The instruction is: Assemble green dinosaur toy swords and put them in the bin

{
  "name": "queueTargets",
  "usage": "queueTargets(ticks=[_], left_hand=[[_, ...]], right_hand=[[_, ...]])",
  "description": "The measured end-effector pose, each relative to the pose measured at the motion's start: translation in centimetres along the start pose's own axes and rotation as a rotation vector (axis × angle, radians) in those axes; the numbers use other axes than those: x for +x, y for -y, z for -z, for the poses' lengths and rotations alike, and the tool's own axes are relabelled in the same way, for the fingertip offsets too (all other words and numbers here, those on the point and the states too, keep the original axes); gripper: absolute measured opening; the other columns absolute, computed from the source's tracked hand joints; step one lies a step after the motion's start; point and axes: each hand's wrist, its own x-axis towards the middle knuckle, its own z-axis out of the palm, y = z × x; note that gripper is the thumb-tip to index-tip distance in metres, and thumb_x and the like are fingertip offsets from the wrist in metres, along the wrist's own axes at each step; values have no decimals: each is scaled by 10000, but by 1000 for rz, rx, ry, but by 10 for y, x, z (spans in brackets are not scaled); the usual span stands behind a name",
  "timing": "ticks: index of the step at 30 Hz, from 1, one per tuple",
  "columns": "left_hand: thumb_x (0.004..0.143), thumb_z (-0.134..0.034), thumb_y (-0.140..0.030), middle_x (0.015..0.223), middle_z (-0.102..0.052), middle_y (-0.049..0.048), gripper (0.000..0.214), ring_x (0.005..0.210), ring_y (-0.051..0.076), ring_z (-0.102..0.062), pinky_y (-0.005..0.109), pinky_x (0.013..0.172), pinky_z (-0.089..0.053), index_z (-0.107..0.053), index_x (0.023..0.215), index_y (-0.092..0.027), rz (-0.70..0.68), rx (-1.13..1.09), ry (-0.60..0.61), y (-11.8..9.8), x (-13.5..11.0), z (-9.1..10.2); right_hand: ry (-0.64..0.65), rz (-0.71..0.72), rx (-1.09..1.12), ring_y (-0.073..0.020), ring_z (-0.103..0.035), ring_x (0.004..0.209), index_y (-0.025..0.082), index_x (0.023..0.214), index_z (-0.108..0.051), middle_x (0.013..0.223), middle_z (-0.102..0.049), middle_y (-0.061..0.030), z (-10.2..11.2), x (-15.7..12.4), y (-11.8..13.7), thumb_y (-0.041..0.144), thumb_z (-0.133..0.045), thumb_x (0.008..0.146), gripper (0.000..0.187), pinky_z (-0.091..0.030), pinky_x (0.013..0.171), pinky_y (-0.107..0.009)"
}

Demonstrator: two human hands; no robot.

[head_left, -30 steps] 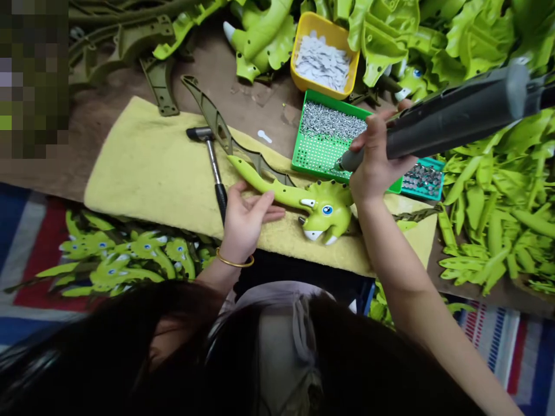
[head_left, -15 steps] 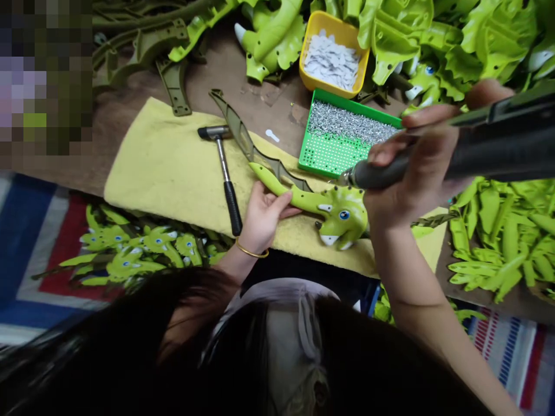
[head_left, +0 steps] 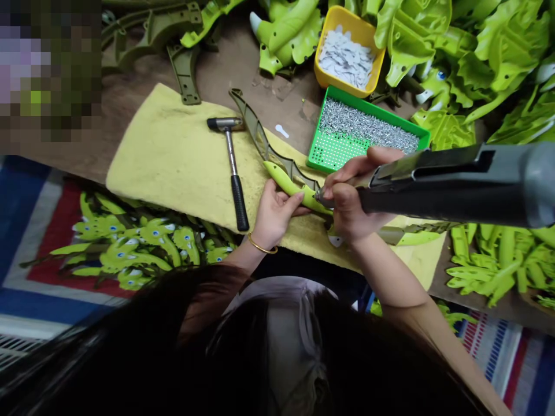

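Observation:
My left hand point(head_left: 277, 211) is closed on a green plastic dinosaur toy point(head_left: 284, 180), gripping its slim, tapering part over the yellow cloth. A dark olive curved plastic frame point(head_left: 259, 134) extends from behind the toy towards the back. In my right hand point(head_left: 353, 199) is a dark electric screwdriver point(head_left: 437, 188), held nearly level. Its tip meets the green part just right of my left fingers. My right hand and the tool hide most of the toy's horned head. A hammer point(head_left: 232, 167) with a black handle lies on the cloth, left of my left hand.
Behind my right hand stands a green tray point(head_left: 315, 141) of small screws, with a yellow bin point(head_left: 319, 75) of white pieces beyond it. Green dinosaur parts point(head_left: 288, 34) crowd the back; more green pieces point(head_left: 489, 263) lie right. Finished-looking dinosaur heads point(head_left: 125, 242) are piled lower left.
My right hand has brought the screwdriver left and down, from above the toy's head onto the slim green part. My left hand keeps its hold. The whole view has shifted slightly.

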Motion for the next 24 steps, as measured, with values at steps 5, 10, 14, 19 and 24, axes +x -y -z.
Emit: queueTargets(ticks=[5,10,14,19,24], left_hand=[[645,-839,-414,889,-703,4,610,829,192,-725,317,702,-622,-401,1025,-227,25,30,29,-6,-2,5],[680,-821,-371,911,-698,12,609,890,201,-720,340,750,-623,-427,1126,-242,-86,88,-112,-20,14,22],[669,-825,-362,874,-689,12,504,858,197,-719,320,712,-631,-510,1035,-218,-66,111,-95,-25,22,29],[656,-830,-339,857,-690,0,485,815,174,-718,305,696,-633,-514,999,-206,-62,91,-88,-28,21,28],[625,-848,-352,808,-695,-19,550,735,170,-722,292,631,-627,-467,996,-208,-15,70,-66,-30,17,21]], right_hand=[[-193,67,31,-58,-484,461,386,1225,-466,858,-593,61,4,28,14,429,-614,856,400,-478,453,-232],[-377,-7,-21,-91,-601,655,350,1360,-355,1010,-573,1,29,56,-41,549,-519,901,527,-570,675,-306],[-343,-164,-32,-139,-644,742,305,1140,-516,977,-584,4,32,53,-76,648,-541,841,456,-602,715,-366],[-295,-156,-21,-161,-670,791,289,1030,-545,938,-572,11,24,48,-67,623,-575,823,394,-604,676,-365],[-430,83,58,-47,-550,517,305,1115,-546,877,-597,51,19,59,-26,441,-677,815,355,-509,481,-217]])
